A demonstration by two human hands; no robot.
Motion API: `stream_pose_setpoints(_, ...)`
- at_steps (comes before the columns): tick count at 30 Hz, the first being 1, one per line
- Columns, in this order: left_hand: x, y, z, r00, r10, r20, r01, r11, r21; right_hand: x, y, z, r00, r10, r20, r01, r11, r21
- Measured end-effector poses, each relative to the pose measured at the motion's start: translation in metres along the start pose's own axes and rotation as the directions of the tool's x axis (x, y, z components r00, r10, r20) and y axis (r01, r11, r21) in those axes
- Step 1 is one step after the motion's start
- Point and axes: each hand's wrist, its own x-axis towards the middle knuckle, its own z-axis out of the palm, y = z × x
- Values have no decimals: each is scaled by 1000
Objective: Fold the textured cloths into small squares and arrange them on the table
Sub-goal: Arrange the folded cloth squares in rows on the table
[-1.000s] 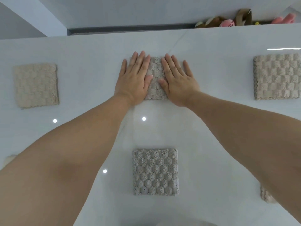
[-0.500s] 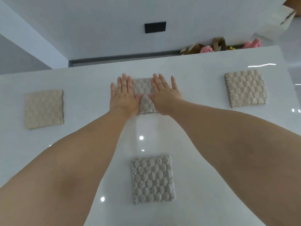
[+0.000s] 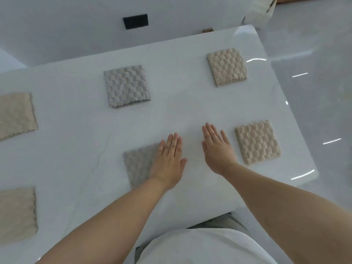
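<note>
The left hand [image 3: 168,161] and right hand [image 3: 217,149] have drawn back off the far grey cloth [image 3: 126,85].

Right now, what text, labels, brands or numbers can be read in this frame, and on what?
No text can be read anywhere.
The folded cloths: texture only, no tag shows.
The black plate on the wall: blank.
The white package at top right: dark marks, too blurred to read.

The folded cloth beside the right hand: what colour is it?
The cloth is beige with a bumpy texture; the head view shows it.
</note>
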Motion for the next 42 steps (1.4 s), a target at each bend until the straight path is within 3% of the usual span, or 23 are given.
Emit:
stream_pose_setpoints(3,5,44,-2,998,42,44,-44,998,40,-30,45,1,998,45,-48,-45,999,-4)
stream_pose_setpoints(9,42,126,-2,994,88,-58,-89,996,-27,-41,148,-10,989,77,-129,-74,997,30)
stream_pose_setpoints(13,88,195,7,991,-8,-131,-4,996,-87,-25,211,-14,989,11,-145,-10,1000,6)
stream_pose_setpoints(17,127,265,10,952,-240,-191,196,955,-224,-7,257,-16,983,-99,-153,102,995,15)
stream_pose_setpoints(20,143,296,18,924,-315,-215,268,937,-223,2,273,-12,976,-204,-71,205,979,2)
stream_pose_setpoints(24,150,296,37,903,-405,-147,373,906,-202,9,277,1,958,-288,-10,288,958,-3)
stream_pose_setpoints(29,146,268,51,959,-248,-140,243,969,-50,14,286,15,940,-340,-32,337,939,-76)
stream_pose_setpoints(35,146,268,58,939,-302,-162,300,953,-40,9,274,22,985,-170,-30,169,985,-42)
stream_pose_setpoints(42,147,274,48,930,-358,-76,360,933,6,11,273,9,980,-188,71,194,976,-97)
